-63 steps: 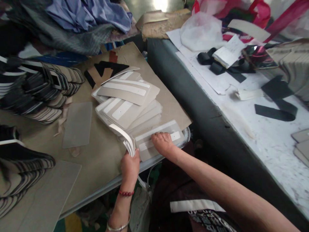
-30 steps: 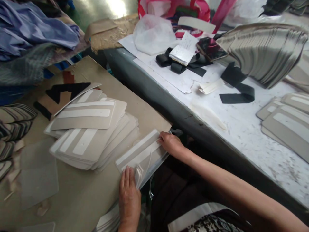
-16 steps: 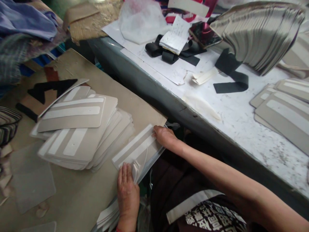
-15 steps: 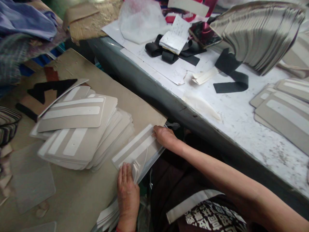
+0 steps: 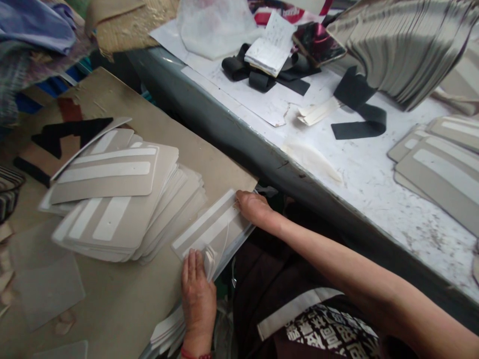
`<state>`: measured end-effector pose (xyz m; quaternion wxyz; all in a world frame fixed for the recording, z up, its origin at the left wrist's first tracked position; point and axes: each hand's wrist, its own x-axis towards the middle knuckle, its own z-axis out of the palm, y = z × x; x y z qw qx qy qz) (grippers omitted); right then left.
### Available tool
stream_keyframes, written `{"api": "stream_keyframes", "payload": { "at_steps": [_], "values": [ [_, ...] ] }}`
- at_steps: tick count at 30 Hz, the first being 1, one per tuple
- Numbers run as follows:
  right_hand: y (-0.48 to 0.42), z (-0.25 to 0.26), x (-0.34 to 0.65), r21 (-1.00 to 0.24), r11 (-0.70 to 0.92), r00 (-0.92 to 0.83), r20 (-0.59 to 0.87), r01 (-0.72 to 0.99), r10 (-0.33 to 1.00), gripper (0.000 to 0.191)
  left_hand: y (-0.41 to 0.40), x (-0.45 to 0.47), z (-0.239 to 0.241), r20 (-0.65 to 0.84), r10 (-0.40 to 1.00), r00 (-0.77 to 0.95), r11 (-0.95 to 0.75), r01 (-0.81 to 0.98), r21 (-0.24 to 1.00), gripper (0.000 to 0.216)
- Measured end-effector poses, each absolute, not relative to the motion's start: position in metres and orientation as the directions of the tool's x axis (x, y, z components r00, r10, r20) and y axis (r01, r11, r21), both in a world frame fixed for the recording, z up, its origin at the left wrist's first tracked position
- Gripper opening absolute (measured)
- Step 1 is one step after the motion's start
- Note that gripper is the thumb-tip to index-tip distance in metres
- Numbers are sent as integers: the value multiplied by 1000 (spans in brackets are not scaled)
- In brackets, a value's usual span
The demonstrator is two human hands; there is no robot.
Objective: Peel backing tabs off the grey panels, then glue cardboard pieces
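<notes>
A beige panel with white strips (image 5: 205, 224) lies at the near edge of the brown table, between my two hands. Stretched flat over its lower left end are the fingers of my left hand (image 5: 199, 291). Small folded white pieces (image 5: 210, 258) stand up beside those fingertips. At the panel's upper right end, my right hand (image 5: 253, 206) is closed with bent fingers gripping its edge; the fingertips are partly hidden. Left of the panel, a fanned pile of similar beige panels (image 5: 116, 219) rests on the table.
A grey-edged white table (image 5: 374, 184) runs along the right, past a dark gap. It bears black straps (image 5: 359, 124), a small notepad (image 5: 270, 50), a curved stack of panels (image 5: 407, 50) and more striped panels (image 5: 441, 172). Clear sheets (image 5: 48, 281) lie at lower left.
The view has shifted slightly, so the pile and tables appear a little farther left and up. Both hands keep their places on the panel.
</notes>
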<state>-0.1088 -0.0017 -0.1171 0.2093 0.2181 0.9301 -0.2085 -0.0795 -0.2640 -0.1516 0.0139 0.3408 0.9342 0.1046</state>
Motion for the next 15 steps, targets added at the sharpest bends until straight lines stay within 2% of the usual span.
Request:
{"api": "stream_keyframes", "payload": {
  "at_steps": [7,13,15],
  "values": [
    [-2,-116,-103,-294,852,-865,-402,433,301,19,-263,-78,-151,47,628,-777,756,624,198,58],
    [5,-112,-112,-273,873,-907,-250,403,340,24,-261,-74,-154,36,593,-804,781,585,217,63],
    [-1,-115,-122,-290,893,-938,-154,344,311,29,-261,-73,-154,41,577,-815,791,571,222,67]
  ]
}}
